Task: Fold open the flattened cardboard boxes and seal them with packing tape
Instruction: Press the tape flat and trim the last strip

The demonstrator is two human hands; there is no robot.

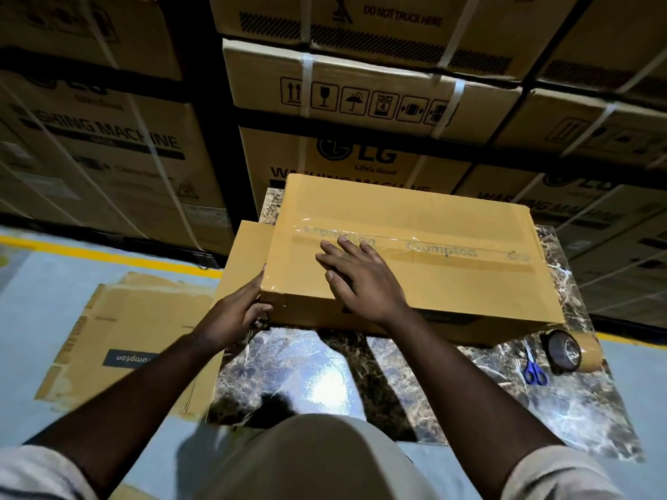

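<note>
A closed brown cardboard box (451,218) lies on a marble-patterned table (451,387), with a strip of clear packing tape (444,251) along its top seam. My right hand (355,274) rests flat on the box top, fingers straight over the tape's left part. My left hand (240,312) grips the box's near left corner, thumb against the side. A roll of brown packing tape (570,350) stands at the table's right, with blue-handled scissors (534,368) beside it.
Flattened cardboard boxes (119,341) lie on the grey floor to the left, one leaning against the table. Tall stacks of strapped washing-machine cartons (361,102) stand close behind the table. A yellow floor line (90,252) runs along their base.
</note>
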